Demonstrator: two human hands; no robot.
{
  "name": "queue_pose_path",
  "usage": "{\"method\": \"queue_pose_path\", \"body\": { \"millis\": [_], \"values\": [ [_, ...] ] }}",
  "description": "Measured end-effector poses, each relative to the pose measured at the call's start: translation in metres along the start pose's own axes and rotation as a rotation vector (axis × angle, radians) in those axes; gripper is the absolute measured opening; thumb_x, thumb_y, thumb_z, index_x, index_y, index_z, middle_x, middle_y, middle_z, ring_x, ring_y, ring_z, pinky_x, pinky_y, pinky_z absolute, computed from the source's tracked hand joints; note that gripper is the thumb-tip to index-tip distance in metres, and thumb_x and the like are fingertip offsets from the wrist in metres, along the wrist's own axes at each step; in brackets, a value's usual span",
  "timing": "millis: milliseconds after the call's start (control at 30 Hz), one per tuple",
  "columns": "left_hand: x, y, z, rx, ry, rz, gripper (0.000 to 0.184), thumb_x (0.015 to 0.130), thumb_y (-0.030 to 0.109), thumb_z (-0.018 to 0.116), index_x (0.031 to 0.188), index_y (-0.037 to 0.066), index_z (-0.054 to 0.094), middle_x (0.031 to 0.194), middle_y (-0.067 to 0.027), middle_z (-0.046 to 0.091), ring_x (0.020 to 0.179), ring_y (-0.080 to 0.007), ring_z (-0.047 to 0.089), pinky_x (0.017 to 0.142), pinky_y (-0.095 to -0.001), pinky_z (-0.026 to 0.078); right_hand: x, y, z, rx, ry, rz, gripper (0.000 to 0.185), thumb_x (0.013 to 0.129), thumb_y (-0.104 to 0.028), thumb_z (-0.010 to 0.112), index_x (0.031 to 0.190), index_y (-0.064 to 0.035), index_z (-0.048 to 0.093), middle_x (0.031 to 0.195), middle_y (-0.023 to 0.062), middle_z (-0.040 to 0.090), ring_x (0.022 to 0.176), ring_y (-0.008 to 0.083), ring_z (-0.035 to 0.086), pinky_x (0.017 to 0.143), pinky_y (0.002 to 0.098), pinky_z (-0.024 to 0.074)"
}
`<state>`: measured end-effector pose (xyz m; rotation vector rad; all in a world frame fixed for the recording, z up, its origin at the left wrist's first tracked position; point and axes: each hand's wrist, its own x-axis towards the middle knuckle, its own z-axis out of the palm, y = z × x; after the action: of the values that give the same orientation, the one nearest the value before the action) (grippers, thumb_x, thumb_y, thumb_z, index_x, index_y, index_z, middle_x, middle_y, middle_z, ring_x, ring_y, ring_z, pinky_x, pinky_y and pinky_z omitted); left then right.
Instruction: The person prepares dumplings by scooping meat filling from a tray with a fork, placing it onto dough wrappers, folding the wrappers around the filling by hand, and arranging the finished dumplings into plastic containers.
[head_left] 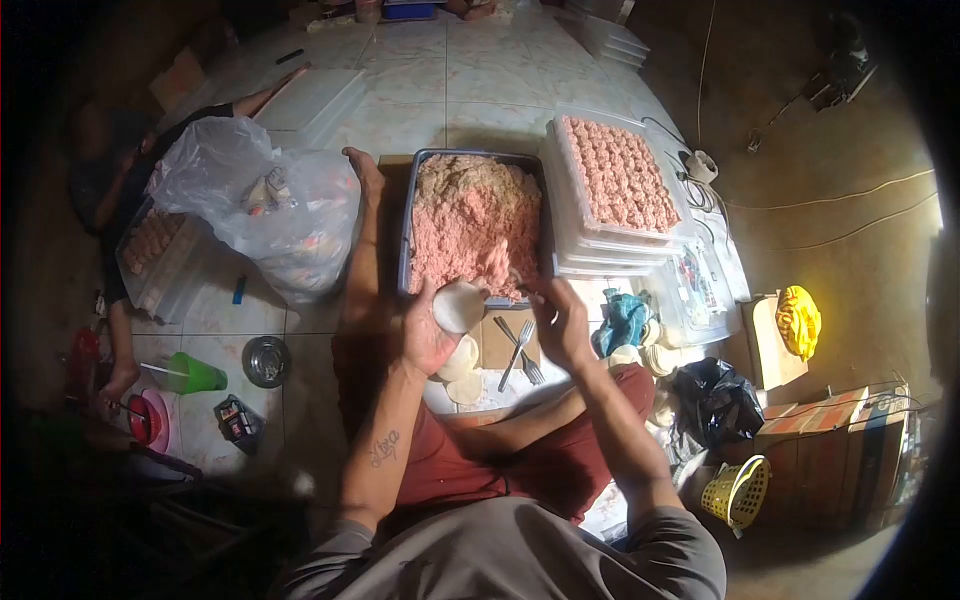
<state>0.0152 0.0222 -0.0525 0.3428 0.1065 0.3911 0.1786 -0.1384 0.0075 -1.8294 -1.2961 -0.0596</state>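
My left hand (425, 335) holds a round, pale dough wrapper (458, 307) at the near edge of a dark rectangular tub (407, 230). Pink ground meat (465, 225) fills the tub, with a browner patch at the far end. At the tub's near right corner, my right hand (562, 320) is closed, its fingers pinched around a thin utensil whose end is over the meat; its exact kind is hard to make out. Below the tub, several forks (520, 345) lie on a piece of cardboard (495, 345). More round wrappers (462, 375) lie beneath my left hand.
Stacked clear trays (590, 240) at the right carry rows of meat-filled pieces (620, 175). A stuffed plastic bag (290, 230) stands left, near another person's arm (120, 350). A teal cloth (622, 322), black bag (718, 400) and yellow basket (735, 492) lie right. A green cup (200, 373) lies left.
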Motion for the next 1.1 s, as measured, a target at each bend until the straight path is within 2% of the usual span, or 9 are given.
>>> {"method": "queue_pose_path", "body": {
  "millis": [200, 500, 567, 633, 667, 767, 867, 900, 1100],
  "values": [
    [-0.016, -0.013, 0.039, -0.213, -0.022, 0.094, 0.103, 0.095, 0.073, 0.042, 0.153, -0.011, 0.028, 0.159, -0.0259, 0.034, 0.148, -0.0373, 0.033, 0.123, -0.0491, 0.024, -0.061, -0.022, 0.060, 0.015, 0.092, -0.040, 0.036, 0.084, 0.009, 0.058, 0.117, -0.0022, 0.066, 0.096, 0.0177, 0.060, 0.087, 0.0376, 0.061, 0.075, 0.0451, 0.0515],
    [-0.042, -0.027, -0.035, -0.620, 0.290, 0.126, 0.095, 0.094, 0.072, 0.046, 0.147, -0.007, 0.040, 0.157, -0.0243, 0.039, 0.147, -0.0375, 0.034, 0.123, -0.0513, 0.025, -0.081, -0.025, 0.019, -0.254, -0.360, -0.138, 0.039, 0.084, 0.002, 0.058, 0.122, -0.0044, 0.061, 0.102, 0.0164, 0.061, 0.095, 0.0358, 0.063, 0.080, 0.0450, 0.0523],
    [-0.042, -0.025, -0.045, -0.678, 0.333, 0.209, 0.096, 0.093, 0.073, 0.047, 0.146, -0.006, 0.041, 0.157, -0.0250, 0.038, 0.147, -0.0381, 0.033, 0.123, -0.0497, 0.025, -0.078, -0.037, 0.006, -0.040, -0.318, 0.102, 0.028, 0.087, 0.001, 0.056, 0.115, -0.0032, 0.061, 0.099, 0.0206, 0.061, 0.087, 0.0428, 0.064, 0.077, 0.0490, 0.0527],
    [-0.041, -0.023, -0.032, -0.557, -0.066, 0.158, 0.097, 0.092, 0.074, 0.047, 0.146, -0.007, 0.041, 0.154, -0.0252, 0.041, 0.145, -0.0383, 0.037, 0.122, -0.0509, 0.028, -0.068, -0.057, 0.010, 0.109, -0.262, 0.234, 0.021, 0.090, 0.001, 0.054, 0.110, -0.0010, 0.059, 0.097, 0.0269, 0.061, 0.084, 0.0487, 0.062, 0.075, 0.0516, 0.0520],
    [-0.042, -0.030, -0.014, -0.271, 0.234, 0.172, 0.098, 0.092, 0.075, 0.045, 0.145, -0.007, 0.043, 0.152, -0.0252, 0.043, 0.142, -0.0380, 0.040, 0.120, -0.0511, 0.030, -0.073, -0.051, 0.026, 0.151, -0.266, 0.223, 0.019, 0.091, 0.002, 0.052, 0.108, 0.0006, 0.061, 0.096, 0.0267, 0.061, 0.085, 0.0474, 0.062, 0.074, 0.0514, 0.0502],
    [-0.038, -0.034, 0.012, -0.276, 0.295, 0.136, 0.102, 0.091, 0.080, 0.041, 0.144, -0.007, 0.044, 0.151, -0.0251, 0.044, 0.140, -0.0374, 0.042, 0.120, -0.0516, 0.031, -0.077, -0.065, 0.036, 0.257, -0.204, 0.206, 0.017, 0.092, 0.003, 0.050, 0.104, 0.0022, 0.062, 0.092, 0.0273, 0.060, 0.083, 0.0464, 0.060, 0.071, 0.0501, 0.0473],
    [-0.046, -0.027, -0.018, -0.151, 0.321, 0.166, 0.101, 0.089, 0.083, 0.039, 0.142, -0.003, 0.048, 0.146, -0.0229, 0.050, 0.134, -0.0373, 0.049, 0.118, -0.0543, 0.034, -0.065, -0.080, 0.017, 0.268, -0.305, 0.286, 0.009, 0.092, 0.003, 0.051, 0.098, 0.0038, 0.058, 0.083, 0.0275, 0.058, 0.086, 0.0464, 0.058, 0.071, 0.0509, 0.0459],
    [-0.047, -0.027, -0.026, -0.308, -0.030, 0.053, 0.096, 0.091, 0.081, 0.041, 0.140, -0.001, 0.050, 0.146, -0.0246, 0.049, 0.130, -0.0358, 0.051, 0.118, -0.0552, 0.034, -0.074, -0.079, 0.026, 0.266, -0.306, 0.296, 0.009, 0.092, 0.003, 0.051, 0.098, 0.0038, 0.058, 0.083, 0.0275, 0.058, 0.086, 0.0464, 0.058, 0.071, 0.0509, 0.0459],
    [-0.054, -0.020, -0.030, -0.277, 0.189, 0.067, 0.099, 0.092, 0.080, 0.037, 0.140, -0.007, 0.048, 0.149, -0.0268, 0.047, 0.136, -0.0407, 0.048, 0.117, -0.0554, 0.035, -0.066, -0.065, 0.014, 0.203, -0.475, 0.170, 0.022, 0.094, -0.004, 0.052, 0.114, -0.0031, 0.061, 0.097, 0.0272, 0.062, 0.086, 0.0494, 0.062, 0.071, 0.0531, 0.0497]
  ]
}}
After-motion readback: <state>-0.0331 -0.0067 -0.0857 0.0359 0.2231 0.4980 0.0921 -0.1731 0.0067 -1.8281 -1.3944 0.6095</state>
